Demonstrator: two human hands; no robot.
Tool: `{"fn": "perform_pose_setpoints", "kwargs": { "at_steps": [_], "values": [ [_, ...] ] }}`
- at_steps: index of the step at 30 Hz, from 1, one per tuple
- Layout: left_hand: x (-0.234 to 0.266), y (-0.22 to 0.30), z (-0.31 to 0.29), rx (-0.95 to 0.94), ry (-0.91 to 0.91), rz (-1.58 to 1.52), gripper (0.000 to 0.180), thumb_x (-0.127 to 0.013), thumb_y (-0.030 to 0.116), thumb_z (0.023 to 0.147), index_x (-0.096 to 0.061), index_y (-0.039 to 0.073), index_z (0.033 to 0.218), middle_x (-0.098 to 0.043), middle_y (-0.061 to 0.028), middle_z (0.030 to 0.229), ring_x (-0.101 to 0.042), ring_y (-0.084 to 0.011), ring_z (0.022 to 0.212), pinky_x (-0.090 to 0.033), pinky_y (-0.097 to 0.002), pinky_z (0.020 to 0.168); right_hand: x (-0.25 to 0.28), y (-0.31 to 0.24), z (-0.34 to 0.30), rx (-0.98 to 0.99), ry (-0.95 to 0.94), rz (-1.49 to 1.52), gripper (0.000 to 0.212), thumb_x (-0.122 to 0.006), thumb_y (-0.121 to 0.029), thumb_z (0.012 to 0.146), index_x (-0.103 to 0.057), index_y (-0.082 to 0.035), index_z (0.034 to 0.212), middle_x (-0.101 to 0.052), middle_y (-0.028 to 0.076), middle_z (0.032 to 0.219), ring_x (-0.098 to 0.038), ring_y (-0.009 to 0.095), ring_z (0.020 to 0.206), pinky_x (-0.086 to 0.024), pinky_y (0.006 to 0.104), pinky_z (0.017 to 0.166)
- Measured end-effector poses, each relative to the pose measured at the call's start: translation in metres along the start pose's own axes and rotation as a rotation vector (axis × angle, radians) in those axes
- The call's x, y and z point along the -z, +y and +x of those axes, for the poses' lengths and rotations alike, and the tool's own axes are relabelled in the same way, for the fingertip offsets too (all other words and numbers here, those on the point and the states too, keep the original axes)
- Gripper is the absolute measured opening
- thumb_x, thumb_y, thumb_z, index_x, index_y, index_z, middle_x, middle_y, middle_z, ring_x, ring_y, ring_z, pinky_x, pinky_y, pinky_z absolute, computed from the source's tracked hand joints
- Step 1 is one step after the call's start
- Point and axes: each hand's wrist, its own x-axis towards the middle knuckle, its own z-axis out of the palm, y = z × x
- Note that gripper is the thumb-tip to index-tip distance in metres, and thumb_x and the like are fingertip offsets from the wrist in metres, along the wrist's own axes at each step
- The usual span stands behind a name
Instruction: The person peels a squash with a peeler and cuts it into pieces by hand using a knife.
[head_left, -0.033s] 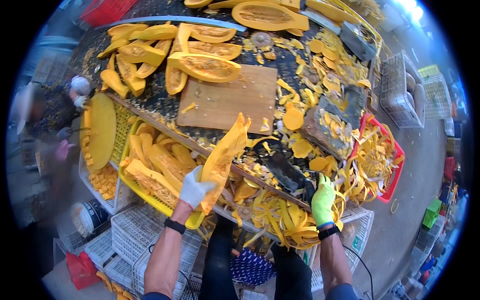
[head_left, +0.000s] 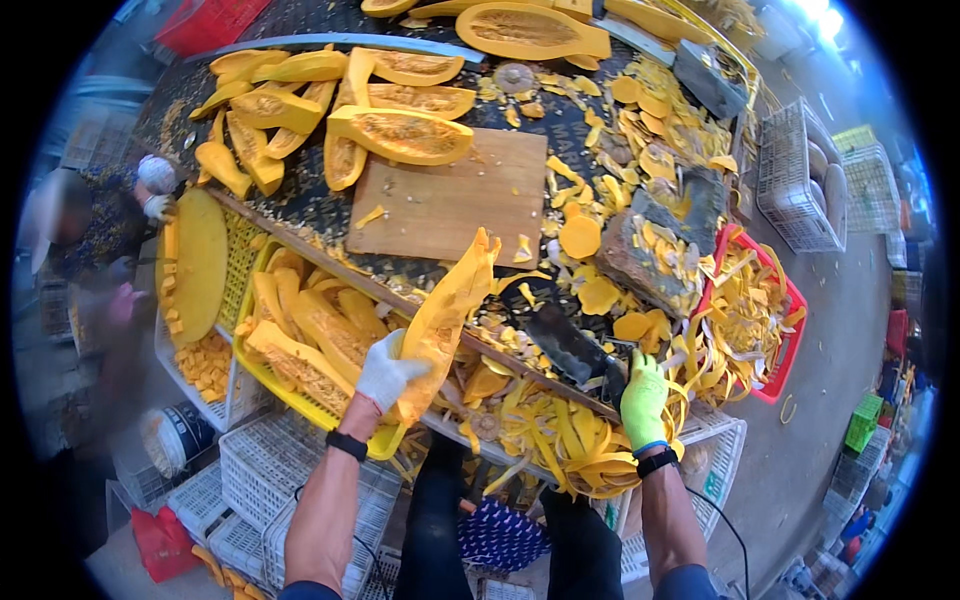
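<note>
My left hand (head_left: 390, 370), in a white glove, is closed around a long peeled piece of pumpkin (head_left: 445, 325), held tilted with its narrow end up, over the table's front edge. At that edge to the right, my right hand (head_left: 644, 405), in a bright green glove, has its fingers curled beside a dark, wet-looking object (head_left: 570, 350); what they hold is hidden. Just left of the held piece, a yellow basket (head_left: 390, 440) contains several seedy pumpkin pieces (head_left: 325, 325). Below the edge between my hands hang pumpkin peelings (head_left: 575, 430).
Cut pumpkin halves (head_left: 400, 135) lie by a wooden board (head_left: 450, 205). A stone block (head_left: 640, 250) stands among scraps. Right of it is a red basket (head_left: 790, 350) of peelings. White crates (head_left: 265, 465) stand below left. Another person's gloved hand (head_left: 158, 207) is at far left.
The whole view has shifted very slightly, with the table's contents a little further left. Both hands keep nearly the same place and grip.
</note>
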Motion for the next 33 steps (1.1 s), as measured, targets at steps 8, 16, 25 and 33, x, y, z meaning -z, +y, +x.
{"fn": "perform_pose_setpoints", "kwargs": {
  "at_steps": [8,16,25,33],
  "values": [
    [0.010,-0.015,0.100,0.174,-0.040,0.279,0.043,-0.081,0.015,0.091,-0.070,-0.004,0.128,-0.076,-0.0083,0.113,-0.071,-0.0168,0.097,-0.058,-0.0312,0.086,-0.035,0.003,0.022,0.279,-0.140,-0.247,0.044,-0.071,-0.025,0.091,-0.067,-0.012,0.133,-0.071,0.008,0.118,-0.068,0.031,0.108,-0.052,0.0475,0.089],
    [0.017,-0.027,0.125,0.045,0.061,0.668,0.055,-0.078,0.044,0.090,-0.075,-0.003,0.120,-0.078,-0.0231,0.111,-0.075,-0.0350,0.101,-0.057,-0.0428,0.087,0.043,-0.021,0.024,-0.135,-0.589,1.178,0.027,-0.075,-0.002,0.091,-0.072,0.004,0.117,-0.072,0.002,0.093,-0.062,0.009,0.079,-0.052,0.0288,0.070],
    [0.024,-0.009,0.131,0.083,0.012,0.764,0.061,-0.074,0.052,0.089,-0.076,-0.002,0.116,-0.076,-0.0293,0.114,-0.073,-0.0434,0.108,-0.056,-0.0482,0.093,0.081,-0.160,0.078,0.518,0.152,0.156,0.023,-0.068,-0.011,0.093,-0.065,-0.004,0.114,-0.072,0.015,0.099,-0.075,0.033,0.082,-0.059,0.0422,0.068],
    [0.019,0.000,0.127,0.090,0.016,0.818,0.061,-0.074,0.052,0.089,-0.077,-0.001,0.118,-0.075,-0.0302,0.117,-0.072,-0.0459,0.112,-0.056,-0.0492,0.094,0.035,-0.184,0.117,0.384,-0.074,-0.113,0.014,-0.063,-0.014,0.095,-0.065,-0.006,0.107,-0.074,0.013,0.090,-0.077,0.032,0.079,-0.059,0.0455,0.066]
  ]
}}
